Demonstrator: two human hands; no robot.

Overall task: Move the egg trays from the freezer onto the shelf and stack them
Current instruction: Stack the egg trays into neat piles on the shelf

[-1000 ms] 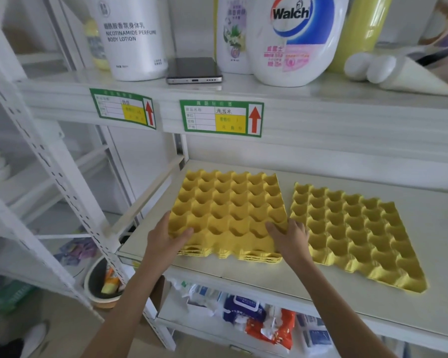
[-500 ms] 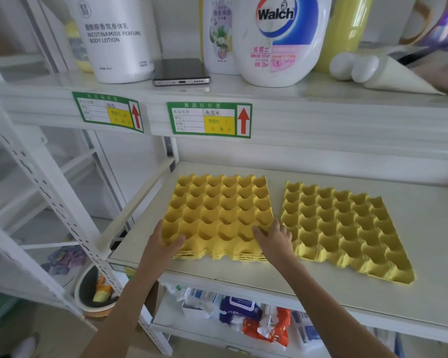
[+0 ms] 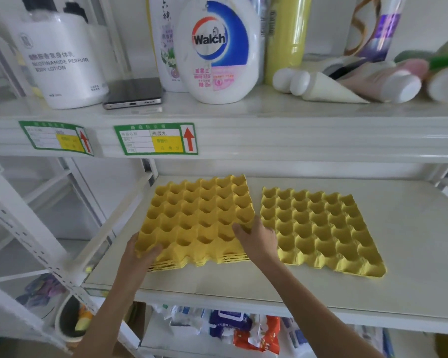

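Observation:
A stack of several yellow egg trays lies on the white middle shelf, left of centre. My left hand grips the stack's near left corner, thumb on top. My right hand holds the stack's near right edge, fingers curled over the top tray. A single yellow egg tray lies flat just to the right, close beside the stack. The freezer is out of view.
The upper shelf holds a body lotion tub, a phone, a Walch bottle, other bottles and tubes. Packets sit on the lower shelf. A slanted white upright and a bin are at left.
Both hands stay on the stack's near corners. The stack has shifted slightly and sits a little closer to the single tray; the camera has tilted up and moved nearer.

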